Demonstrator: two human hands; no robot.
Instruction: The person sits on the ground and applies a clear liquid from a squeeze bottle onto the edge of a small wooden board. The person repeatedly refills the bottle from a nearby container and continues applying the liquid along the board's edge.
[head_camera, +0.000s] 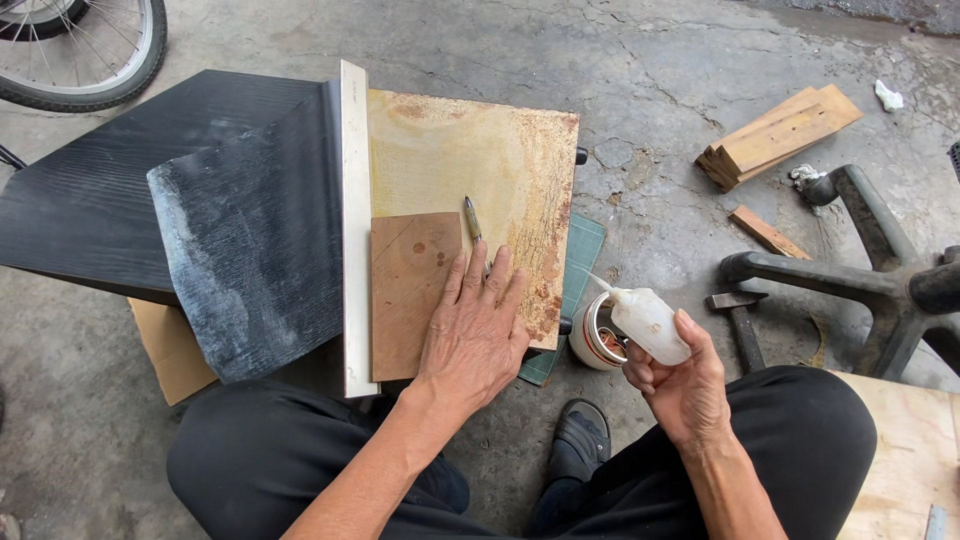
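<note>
A white squeeze bottle (648, 322) is being gripped by the closed fingers of the right hand (685, 385), right of the board, above a small round tin (592, 340). The left hand (475, 335) is being pressed flat, fingers spread, on a stained yellow board (470, 160), overlapping a brown wooden square (410, 290), near a pen (472, 219).

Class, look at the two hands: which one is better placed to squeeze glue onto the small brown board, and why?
The right hand, most likely: it already grips the white squeeze bottle, nozzle pointing toward the small brown board. The left hand lies flat across the board's edge and the stained panel, beside a pen, apparently steadying them.
</note>
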